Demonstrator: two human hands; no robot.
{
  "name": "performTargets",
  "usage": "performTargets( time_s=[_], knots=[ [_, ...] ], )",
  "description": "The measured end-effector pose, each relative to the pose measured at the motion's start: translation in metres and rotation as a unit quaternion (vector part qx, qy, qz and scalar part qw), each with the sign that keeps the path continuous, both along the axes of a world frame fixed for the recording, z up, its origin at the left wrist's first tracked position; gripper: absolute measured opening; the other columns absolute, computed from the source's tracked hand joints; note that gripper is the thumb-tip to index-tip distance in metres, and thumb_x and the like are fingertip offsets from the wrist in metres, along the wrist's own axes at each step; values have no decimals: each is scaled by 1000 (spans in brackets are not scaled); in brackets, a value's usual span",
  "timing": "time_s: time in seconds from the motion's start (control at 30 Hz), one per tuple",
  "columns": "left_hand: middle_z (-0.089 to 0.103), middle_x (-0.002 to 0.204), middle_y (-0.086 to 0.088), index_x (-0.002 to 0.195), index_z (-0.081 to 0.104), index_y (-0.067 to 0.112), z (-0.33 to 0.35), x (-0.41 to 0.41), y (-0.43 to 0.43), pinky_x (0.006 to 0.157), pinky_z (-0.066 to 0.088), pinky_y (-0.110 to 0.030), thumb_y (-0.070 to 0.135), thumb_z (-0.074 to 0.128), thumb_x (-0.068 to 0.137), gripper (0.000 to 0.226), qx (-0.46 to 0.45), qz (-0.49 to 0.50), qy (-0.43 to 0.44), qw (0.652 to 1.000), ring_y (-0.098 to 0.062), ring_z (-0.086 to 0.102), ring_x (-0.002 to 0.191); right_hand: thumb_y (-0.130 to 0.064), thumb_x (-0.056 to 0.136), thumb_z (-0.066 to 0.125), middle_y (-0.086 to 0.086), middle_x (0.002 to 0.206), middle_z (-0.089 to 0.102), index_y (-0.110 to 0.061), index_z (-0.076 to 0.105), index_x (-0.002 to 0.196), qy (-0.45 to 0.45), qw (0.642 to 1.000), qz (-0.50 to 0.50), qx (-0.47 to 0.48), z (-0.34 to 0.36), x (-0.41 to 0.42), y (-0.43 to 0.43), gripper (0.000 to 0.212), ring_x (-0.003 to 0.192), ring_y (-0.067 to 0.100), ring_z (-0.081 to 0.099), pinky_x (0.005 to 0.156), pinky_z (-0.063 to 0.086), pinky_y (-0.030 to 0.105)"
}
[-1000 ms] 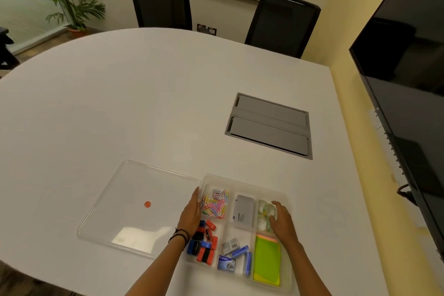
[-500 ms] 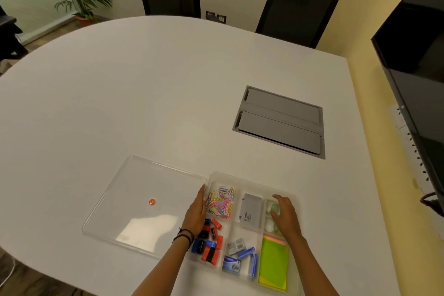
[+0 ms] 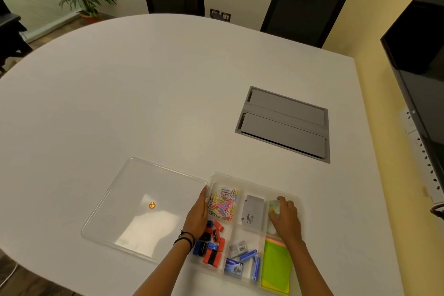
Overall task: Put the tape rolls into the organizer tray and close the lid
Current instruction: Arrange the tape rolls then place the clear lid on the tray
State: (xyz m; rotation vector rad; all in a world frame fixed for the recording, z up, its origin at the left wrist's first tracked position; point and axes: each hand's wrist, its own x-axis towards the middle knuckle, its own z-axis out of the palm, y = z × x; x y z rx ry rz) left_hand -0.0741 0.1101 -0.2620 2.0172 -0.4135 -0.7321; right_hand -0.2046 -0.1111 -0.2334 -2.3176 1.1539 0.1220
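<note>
A clear organizer tray (image 3: pixel 254 181) with several compartments sits at the near table edge. Its clear lid (image 3: pixel 134 202), marked with an orange sticker, lies flat on the table to the tray's left. Clear tape rolls (image 3: pixel 274 206) sit in the far right compartment. My right hand (image 3: pixel 286 220) rests over that compartment, fingers curled on a tape roll. My left hand (image 3: pixel 198 216) lies flat against the tray's left wall, between tray and lid, fingers extended.
Coloured paper clips (image 3: pixel 223 203), a grey box (image 3: pixel 252 216), sharpeners (image 3: pixel 212 243), staple boxes (image 3: pixel 240 257) and green sticky notes (image 3: pixel 275 268) fill the other compartments. A grey cable hatch (image 3: pixel 283 124) lies further back. A dark screen (image 3: pixel 418 60) stands at the right. Two chairs stand behind the table.
My right hand has shifted slightly within the tape compartment, its fingers now curled over the far roll. My left hand stays at the tray's left wall. The camera view tilted down.
</note>
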Motion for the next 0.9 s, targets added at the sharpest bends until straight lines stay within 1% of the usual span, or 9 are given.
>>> performTargets(
  time_s=[0.07,0.13,0.23,0.37,0.4,0.53,0.63,0.73,0.9],
  knots=[
    [40,147,-1,147,7,30,-1,0,1,105,45,-44,40,24,98,52,2,0,1,1000,-22,50,126,-17,88,60,16,123,48,-11,41,131,11,1000,23,-2,-2,3,4,47,111,31,49,82,50,37],
    [40,147,-1,147,7,31,-1,0,1,104,45,-44,41,24,98,53,1,-1,4,1000,-22,50,126,-9,89,57,15,121,47,-12,44,128,22,999,38,-1,-4,7,8,42,109,30,49,79,51,37],
    [42,146,-1,146,7,30,-1,0,0,101,47,-40,51,22,91,61,-3,-1,9,1000,-20,51,124,-1,88,51,15,118,48,-11,49,120,38,998,49,-21,-5,11,11,33,107,29,50,76,52,37],
    [47,142,0,146,7,32,-2,1,1,90,51,-30,56,22,86,66,-8,-5,11,1000,-11,55,110,3,87,51,15,127,46,-12,49,125,54,998,5,-30,-6,13,8,41,113,30,48,78,50,34],
    [46,142,0,146,7,32,-2,1,1,90,51,-29,54,22,88,64,-8,-5,8,1000,-10,55,110,3,87,52,16,128,45,-12,50,125,53,998,-12,-29,-6,14,8,41,113,31,47,78,50,33],
    [45,143,-1,146,7,31,-3,2,0,98,51,-38,41,26,97,54,-2,-2,3,1000,-19,55,120,4,88,52,18,127,44,-11,51,123,56,997,-45,-23,-6,19,10,38,112,32,47,79,51,35],
    [48,141,-2,146,7,31,-2,2,1,94,52,-35,42,26,97,54,-1,-3,3,1000,-18,57,115,5,87,52,17,125,45,-11,52,120,61,997,-48,-21,-6,21,13,36,111,32,46,79,51,36],
    [50,140,-2,146,8,31,-2,1,1,97,51,-38,46,25,94,57,-7,-1,5,1000,-19,57,116,3,87,54,18,126,44,-11,51,122,59,997,-53,-15,-5,22,13,37,112,32,47,81,52,38],
    [53,137,-3,146,11,29,0,2,1,95,53,-39,55,22,87,66,-14,3,9,1000,-20,59,113,-10,88,60,18,132,41,-13,47,127,37,997,-68,8,6,19,10,42,115,34,49,86,51,39]
  ],
)
